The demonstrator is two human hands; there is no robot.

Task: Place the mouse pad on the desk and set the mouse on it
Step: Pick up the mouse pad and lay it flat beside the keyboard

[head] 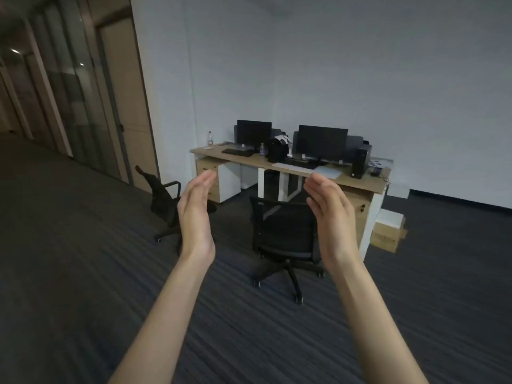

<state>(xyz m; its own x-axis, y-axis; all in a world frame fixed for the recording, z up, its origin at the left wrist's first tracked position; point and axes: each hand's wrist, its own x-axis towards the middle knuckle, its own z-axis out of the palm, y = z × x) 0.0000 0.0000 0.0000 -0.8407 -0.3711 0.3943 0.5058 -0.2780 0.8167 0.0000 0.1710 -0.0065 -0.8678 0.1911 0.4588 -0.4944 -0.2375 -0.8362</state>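
Am seeing two bare forearms entering from bottom edge of view, no sleeves showing anywhere along them. Left hand [197, 214] and right hand [329, 214] both wearing nothing: no gloves, rings, watch or wristband showing. Am noting slender fingers; nails too blurred to tell.

An office: a long wooden desk [360, 182] along the white wall carries two dark monitors [322, 141] and a keyboard [237, 152], with black swivel chairs [285, 234] on grey carpet and glass partitions [63, 87] lining the corridor.
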